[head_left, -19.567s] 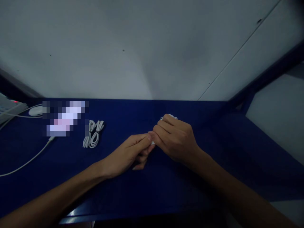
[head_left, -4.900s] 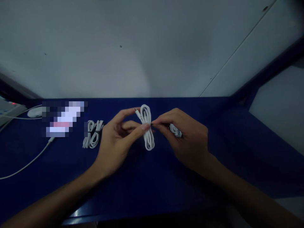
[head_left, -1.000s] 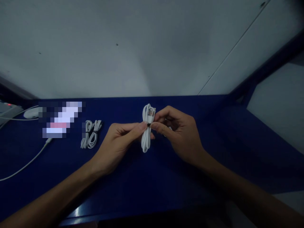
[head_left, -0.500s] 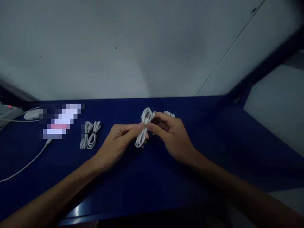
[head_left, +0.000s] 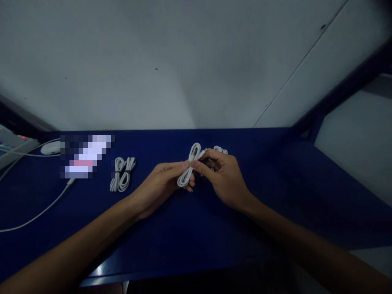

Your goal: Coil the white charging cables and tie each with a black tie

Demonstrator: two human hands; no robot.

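A white coiled charging cable [head_left: 184, 178] is held above the blue table, gathered at its middle. My left hand [head_left: 162, 179] pinches that middle from the left, with other fingers behind the coil. From the right, my right hand [head_left: 225, 175] pinches the same spot with thumb and fingers, beside a white plug end. Whether a tie sits under the fingertips is hard to make out. Two bundled white cables [head_left: 122, 174] with dark ties lie left of my left hand. Another white cable bundle [head_left: 220, 150] lies behind my right hand and is partly hidden by it.
A pixelated, lit device [head_left: 88, 157] with a white cord [head_left: 53, 208] lies on the blue table [head_left: 190, 232] at left. Near it are a white mouse-like object [head_left: 50, 147] and a power strip [head_left: 18, 149]. A grey wall [head_left: 171, 61] rises behind.
The camera view has shifted slightly, so the table things appear a little further right. Both hands still pinch the coiled cable, which has tilted a little more to the right.
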